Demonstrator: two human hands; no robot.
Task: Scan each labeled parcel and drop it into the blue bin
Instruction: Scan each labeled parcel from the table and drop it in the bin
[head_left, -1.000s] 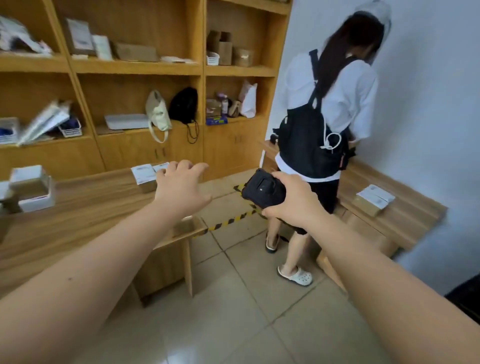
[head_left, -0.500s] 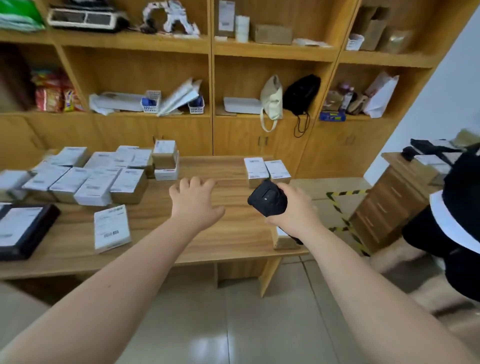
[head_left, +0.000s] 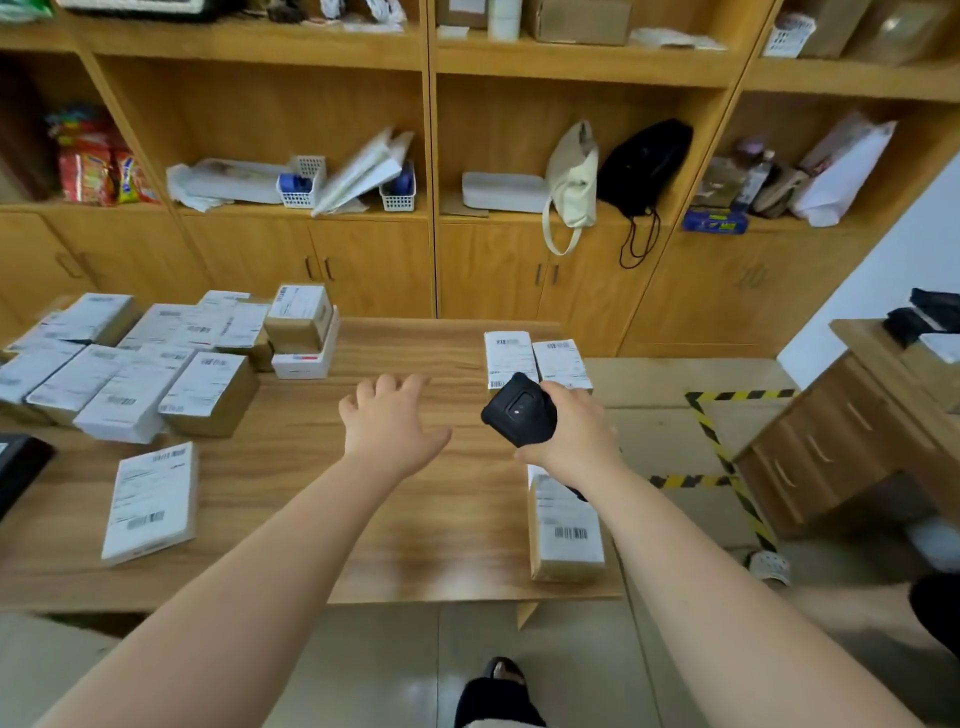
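Our right hand (head_left: 576, 436) wraps the scanner (head_left: 519, 410), hiding its handle from us. The wrist covers the far end of the parcel (head_left: 566, 535) at 5 o'clock. Print on the stacked parcels (head_left: 130, 364) at 9 o'clock is too small to read. At 8 o'clock the edge cuts a black object (head_left: 18, 465) we cannot name. At 4 o'clock a blurred dark shape (head_left: 935, 613) is cut off too.

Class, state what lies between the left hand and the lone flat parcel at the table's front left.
The head view shows only bare wooden table between the left hand and the flat parcel.
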